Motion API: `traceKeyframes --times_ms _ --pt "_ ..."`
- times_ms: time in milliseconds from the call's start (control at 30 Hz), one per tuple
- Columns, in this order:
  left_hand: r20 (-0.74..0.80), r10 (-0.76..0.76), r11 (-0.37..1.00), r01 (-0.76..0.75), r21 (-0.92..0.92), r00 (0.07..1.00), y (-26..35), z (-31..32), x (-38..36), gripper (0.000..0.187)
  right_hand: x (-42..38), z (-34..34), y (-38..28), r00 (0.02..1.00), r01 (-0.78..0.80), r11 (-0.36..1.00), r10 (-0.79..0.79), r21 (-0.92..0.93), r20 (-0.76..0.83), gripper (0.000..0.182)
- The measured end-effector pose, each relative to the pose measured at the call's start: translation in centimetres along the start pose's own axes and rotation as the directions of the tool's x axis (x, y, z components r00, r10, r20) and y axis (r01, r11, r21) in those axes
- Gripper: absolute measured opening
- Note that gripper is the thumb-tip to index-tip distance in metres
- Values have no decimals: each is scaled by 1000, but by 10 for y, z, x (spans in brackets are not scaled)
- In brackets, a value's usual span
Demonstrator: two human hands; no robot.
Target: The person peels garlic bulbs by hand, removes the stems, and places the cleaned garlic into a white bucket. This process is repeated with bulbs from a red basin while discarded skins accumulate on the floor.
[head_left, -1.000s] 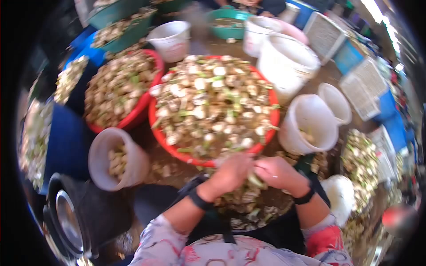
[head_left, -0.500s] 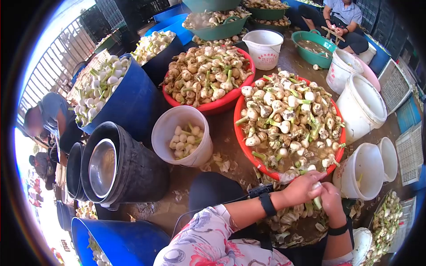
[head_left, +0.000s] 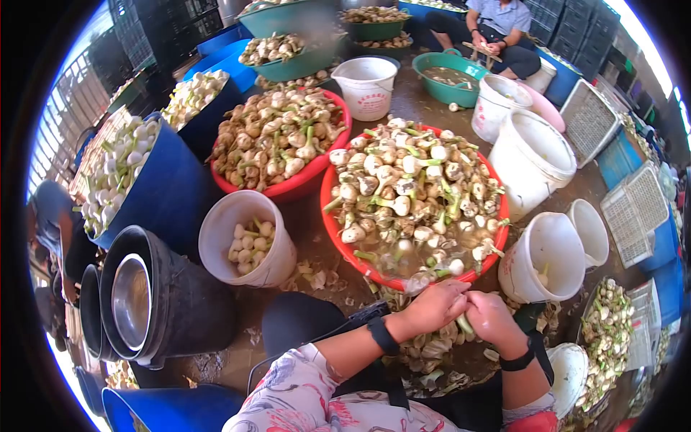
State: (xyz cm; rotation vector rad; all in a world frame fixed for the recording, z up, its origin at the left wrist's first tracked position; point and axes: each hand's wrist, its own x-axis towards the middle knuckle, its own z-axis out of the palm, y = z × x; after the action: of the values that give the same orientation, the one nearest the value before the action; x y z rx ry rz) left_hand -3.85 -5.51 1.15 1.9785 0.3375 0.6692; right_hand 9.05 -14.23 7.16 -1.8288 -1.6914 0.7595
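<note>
Beside the red tub (head_left: 332, 229), curled the left hand (head_left: 435, 307) inward; gripped a garlic stalk (head_left: 465, 326) between its fingers and the bent ones of the right hand (head_left: 497, 317), letting it jut below, hiding its upper end.

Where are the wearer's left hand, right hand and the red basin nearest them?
Left hand (head_left: 436, 305): head view, back of the hand.
Right hand (head_left: 495, 317): head view, back of the hand.
Red basin (head_left: 343, 249): head view, near-left part of its rim.
</note>
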Motion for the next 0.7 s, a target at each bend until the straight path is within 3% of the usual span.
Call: traceKeyframes --times_ms 100,167,233,300,367,400,433,467,500,533,567,633,667,700 --pt "61 -27 1000 28 -6 998 8 0 2 36 -1 17 11 991 -73 989 57 -128 -122 15" --pt "58 13 1000 -13 4 998 10 -2 2 38 2 23 27 984 -47 998 39 -43 -176 15" --pt "-162 7 960 -52 -277 987 15 -7 7 41 2 24 43 951 -197 921 263 336 -163 16" --pt "-211 -18 967 -36 -251 977 -5 -6 6 43 3 16 23 939 -127 902 244 413 -244 19" --pt "-166 3 957 -51 -285 986 -13 -10 6 42 4 -9 -5 868 -473 624 451 622 208 21" --pt "-158 -31 920 -34 -390 987 -14 -8 6 42 5 -11 -1 870 -493 710 389 503 304 19" --pt "-150 -23 918 -38 -394 988 -14 -6 5 42 6 -6 7 870 -493 708 396 506 294 19" --pt "-63 -147 888 104 -449 987 -13 -4 5 43 7 5 19 976 -214 866 175 452 126 17" --pt "29 -267 836 247 -490 963 -12 -4 5 45 7 15 27 997 82 937 -82 341 -13 15" --pt "45 -248 903 248 -351 968 -13 -8 8 46 7 21 32 998 64 915 -47 399 -51 12" --pt "49 -244 903 245 -354 969 -9 -12 11 46 7 22 32 998 61 916 -43 395 -54 12" --pt "205 -427 694 464 -551 881 2 -17 12 39 5 22 30 996 -3 939 34 344 -84 17" --pt "208 -419 519 421 -744 884 3 -13 13 35 5 20 23 996 -10 941 40 338 -81 17" --pt "210 -418 512 420 -749 884 5 -14 14 35 4 17 11 990 -10 815 88 579 -107 21"
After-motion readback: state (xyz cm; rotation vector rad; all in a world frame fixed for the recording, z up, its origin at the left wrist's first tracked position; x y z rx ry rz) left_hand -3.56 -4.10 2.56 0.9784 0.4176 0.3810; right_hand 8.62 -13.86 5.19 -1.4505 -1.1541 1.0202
